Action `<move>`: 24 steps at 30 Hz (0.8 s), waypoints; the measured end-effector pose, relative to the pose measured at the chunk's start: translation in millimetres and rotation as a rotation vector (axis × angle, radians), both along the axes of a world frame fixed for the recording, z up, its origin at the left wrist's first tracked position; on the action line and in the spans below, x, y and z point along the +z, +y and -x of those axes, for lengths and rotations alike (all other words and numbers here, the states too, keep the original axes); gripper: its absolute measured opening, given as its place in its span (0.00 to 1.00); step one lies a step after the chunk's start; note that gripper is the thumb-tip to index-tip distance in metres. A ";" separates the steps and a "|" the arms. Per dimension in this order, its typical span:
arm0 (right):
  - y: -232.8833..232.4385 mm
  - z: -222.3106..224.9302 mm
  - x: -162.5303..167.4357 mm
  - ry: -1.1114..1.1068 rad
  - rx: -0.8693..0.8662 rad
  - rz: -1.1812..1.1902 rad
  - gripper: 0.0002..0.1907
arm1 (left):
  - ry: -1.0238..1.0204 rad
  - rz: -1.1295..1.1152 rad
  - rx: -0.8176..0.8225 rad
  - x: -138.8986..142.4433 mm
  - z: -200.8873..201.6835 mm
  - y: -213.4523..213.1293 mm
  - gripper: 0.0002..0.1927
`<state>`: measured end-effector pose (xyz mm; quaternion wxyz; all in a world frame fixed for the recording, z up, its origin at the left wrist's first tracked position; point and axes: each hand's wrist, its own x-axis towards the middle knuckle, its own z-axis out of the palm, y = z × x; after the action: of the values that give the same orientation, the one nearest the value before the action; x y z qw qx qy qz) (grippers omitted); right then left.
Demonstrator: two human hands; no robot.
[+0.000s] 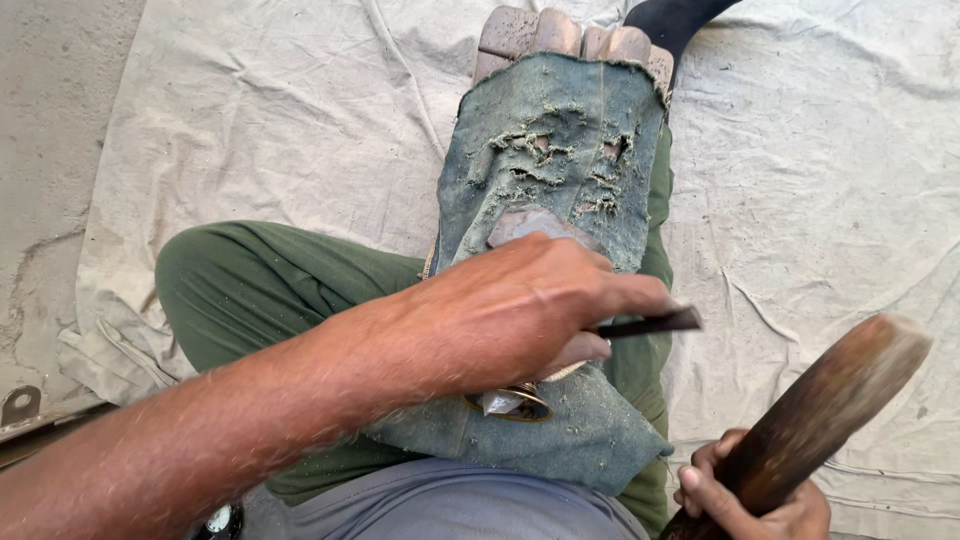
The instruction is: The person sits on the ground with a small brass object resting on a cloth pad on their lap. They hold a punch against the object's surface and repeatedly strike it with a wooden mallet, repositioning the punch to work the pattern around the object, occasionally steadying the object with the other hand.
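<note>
Our hands at work over the torn grey-green denim cloth [560, 150].
Left hand [520, 310] pinches a thin dark metal chisel [650, 323]; right hand [750, 500] (low in frame) grips a worn wooden mallet [820, 410].

We lose the thin dark metal chisel [655, 323] inside the left hand [520, 310]; the brown wooden mallet [815, 420] blurs, its handle cut off below.

A person is sitting on a sheet [830, 180] spread over the floor [50, 120], one leg [250, 285] bent across it. A cloth [560, 160] is lying over the other leg, reaching the toes [560, 35]. The left hand [520, 310] is resting on the cloth, pinching a chisel [650, 323] pointing right, above a ring [515, 403]. The right hand [750, 500], lower right, is gripping a mallet [820, 410].
</note>
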<state>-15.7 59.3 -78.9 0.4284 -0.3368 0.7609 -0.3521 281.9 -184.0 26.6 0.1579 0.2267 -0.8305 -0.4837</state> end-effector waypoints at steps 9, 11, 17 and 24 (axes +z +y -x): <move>-47.1 23.2 46.0 -0.048 0.078 0.211 0.18 | -0.037 0.049 0.246 -6.6 -8.7 16.9 0.21; -64.6 13.9 49.7 -0.598 -0.173 0.205 0.17 | -0.013 0.096 0.217 -7.0 -8.8 19.7 0.20; -83.3 -2.1 69.8 0.783 0.376 -0.119 0.16 | -0.031 0.136 0.170 -11.2 -10.6 23.4 0.21; -89.2 1.9 81.3 0.631 0.346 0.004 0.23 | -0.029 0.094 0.163 -15.2 -9.9 22.0 0.25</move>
<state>-17.6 -29.9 2.4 0.2249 -0.5538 0.7867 -0.1543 291.8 -162.0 11.4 0.1952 0.2930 -0.8333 -0.4263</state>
